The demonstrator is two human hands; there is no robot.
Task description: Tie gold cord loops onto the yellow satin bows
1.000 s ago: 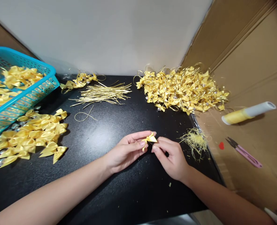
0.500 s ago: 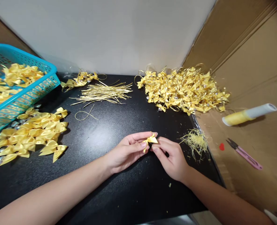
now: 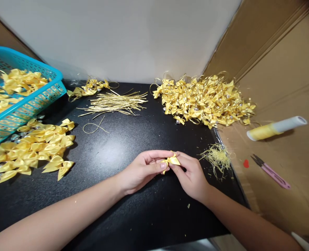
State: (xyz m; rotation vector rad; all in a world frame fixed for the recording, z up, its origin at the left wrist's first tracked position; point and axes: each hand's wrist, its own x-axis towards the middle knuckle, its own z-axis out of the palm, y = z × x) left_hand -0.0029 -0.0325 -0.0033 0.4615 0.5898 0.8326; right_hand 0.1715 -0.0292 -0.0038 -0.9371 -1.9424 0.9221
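Note:
A small yellow ribbon bow is held over the middle of the black table. My left hand is closed on the bow's left side, thumb in front and forefinger along the top. At its right side, my right hand pinches with thumb and fingers pressed together against the ribbon. Whatever lies between those right fingertips besides the bow is hidden. Farther back lie a bundle of gold cords and one loose looped cord.
A blue basket of bows stands at left, with more bows before it. Finished-looking bows with gold loops are heaped at back right. Thread scraps, pink snips and a yellow-and-white roll lie at right.
The bow has shifted slightly right and turned in my fingers. My left forefinger now reaches farther over its top, and both hands are closer together.

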